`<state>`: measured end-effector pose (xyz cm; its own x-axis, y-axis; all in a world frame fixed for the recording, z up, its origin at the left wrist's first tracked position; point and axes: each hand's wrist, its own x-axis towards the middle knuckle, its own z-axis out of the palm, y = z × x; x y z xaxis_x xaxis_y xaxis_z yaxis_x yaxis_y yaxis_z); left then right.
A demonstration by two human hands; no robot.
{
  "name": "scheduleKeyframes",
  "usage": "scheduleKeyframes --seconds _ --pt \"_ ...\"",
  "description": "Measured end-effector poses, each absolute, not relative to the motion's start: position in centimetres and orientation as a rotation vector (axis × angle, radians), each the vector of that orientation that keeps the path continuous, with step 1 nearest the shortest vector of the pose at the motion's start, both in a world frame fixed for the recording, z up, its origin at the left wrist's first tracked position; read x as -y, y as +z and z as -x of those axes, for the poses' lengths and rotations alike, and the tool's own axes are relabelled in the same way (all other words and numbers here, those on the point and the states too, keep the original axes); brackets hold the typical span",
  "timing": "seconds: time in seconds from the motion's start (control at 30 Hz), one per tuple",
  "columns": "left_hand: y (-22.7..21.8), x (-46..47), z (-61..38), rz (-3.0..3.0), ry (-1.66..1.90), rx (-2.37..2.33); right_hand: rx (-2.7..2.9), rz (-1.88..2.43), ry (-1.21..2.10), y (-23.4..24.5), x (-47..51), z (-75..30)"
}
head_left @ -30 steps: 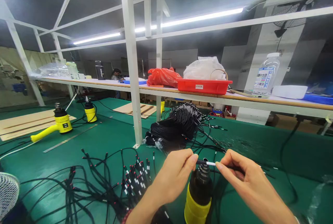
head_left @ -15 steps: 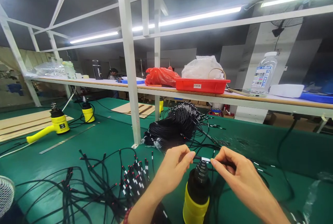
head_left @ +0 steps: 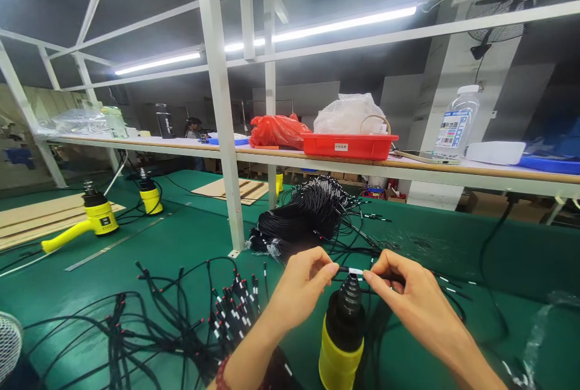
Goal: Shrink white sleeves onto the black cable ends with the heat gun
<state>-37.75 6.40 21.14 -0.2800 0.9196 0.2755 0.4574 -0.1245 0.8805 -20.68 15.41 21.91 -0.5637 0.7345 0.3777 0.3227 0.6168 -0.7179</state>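
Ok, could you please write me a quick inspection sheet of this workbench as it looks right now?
Surface: green bench mat.
Job's things: black cable with white sleeve, held just above an upright yellow heat gun.
Clutter: steel ruler, more yellow heat guns.
Hands: left hand and right hand both pinch the cable.
Cables: coiled black bundle; loose red-tipped cables.
Surroundings: shelf with red tray, red bag, plastic bottle; co-worker beyond.
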Motion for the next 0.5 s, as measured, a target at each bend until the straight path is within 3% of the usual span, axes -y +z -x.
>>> scheduleKeyframes --seconds 0.5 --pt "21.28 -6.44 37.69 -1.533 1.396 -1.696 2.182 0.863 0.818 21.52 -15.76 20.58"
